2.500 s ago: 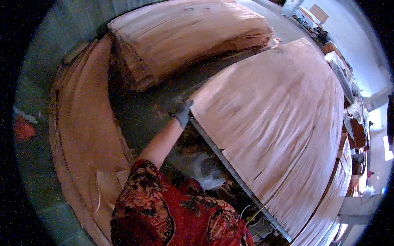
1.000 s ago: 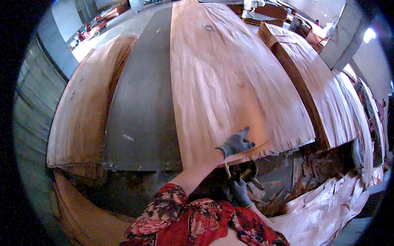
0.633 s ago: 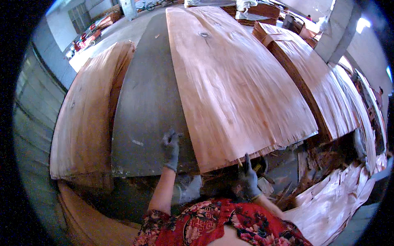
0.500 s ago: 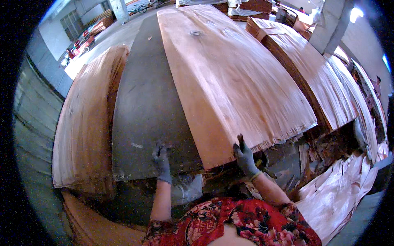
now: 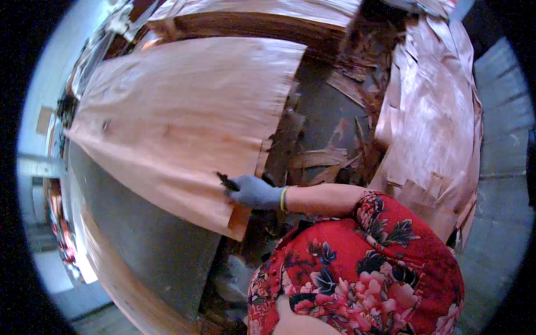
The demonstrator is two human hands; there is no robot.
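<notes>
My right hand [image 5: 248, 191], in a grey-blue glove with dark fingertips, is closed at the near edge of a large pale-brown wood veneer sheet [image 5: 184, 123]. Its fingertips lie over the sheet's top face; the rest of the grip is partly hidden. A yellow band circles the wrist. Near the hand the sheet's corner hangs slightly past the edge, with a second layer [image 5: 240, 220] showing beneath. Under and beside the veneer lies a dark grey board [image 5: 151, 229]. My left hand is out of view.
Another veneer stack [image 5: 257, 27] lies beyond the sheet. Broken veneer scraps [image 5: 321, 159] litter the dark gap to the right. Farther right is a heap of crumpled pale veneer [image 5: 432, 106]. A further veneer stack [image 5: 109, 257] borders the grey board at lower left.
The view has swung round to the right, so the sheet now points left. My left hand has gone out of view. My right hand stays at the sheet's near edge.
</notes>
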